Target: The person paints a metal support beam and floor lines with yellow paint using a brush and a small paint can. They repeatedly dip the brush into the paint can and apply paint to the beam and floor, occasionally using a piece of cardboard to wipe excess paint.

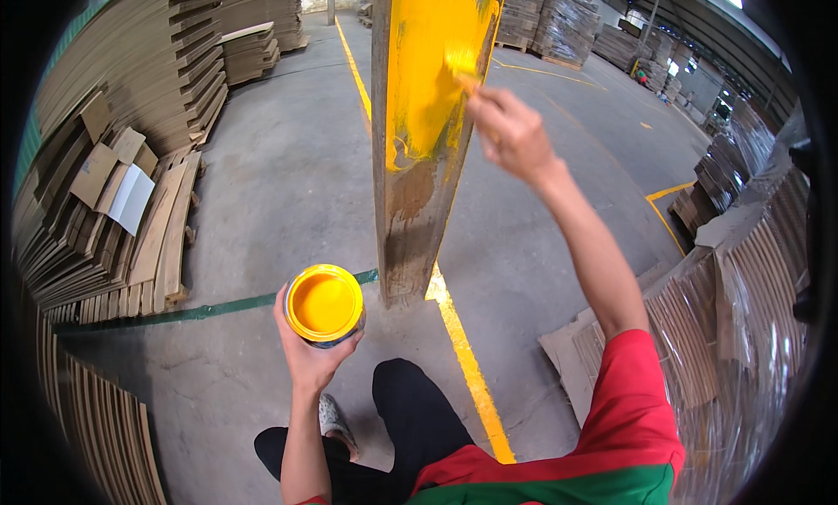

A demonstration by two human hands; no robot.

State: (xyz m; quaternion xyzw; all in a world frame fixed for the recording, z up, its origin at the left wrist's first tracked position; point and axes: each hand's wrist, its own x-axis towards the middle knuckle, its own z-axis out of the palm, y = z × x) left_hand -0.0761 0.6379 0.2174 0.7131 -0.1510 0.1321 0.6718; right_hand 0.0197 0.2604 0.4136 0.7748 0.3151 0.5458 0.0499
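Observation:
My left hand [312, 355] is wrapped round an open can of yellow paint [325, 302], held upright with its mouth toward me. In my right hand [511, 131] is a paintbrush [462, 66], its bristles coated yellow and touching the face of a square post [410, 217]. Wet-looking yellow paint [428, 34] covers the upper part of that face, streaky and ragged at its lower edge. Below it the post shows bare, stained grey-brown. The fingers of the right hand are slightly blurred, closed about the brush handle.
Stacked cardboard sheets [131, 64] stand on the left, with a wooden pallet [179, 234] below. Film-wrapped cardboard [724, 304] rises close on my right. A yellow floor line [471, 365] and a green one [218, 309] meet near the post's foot.

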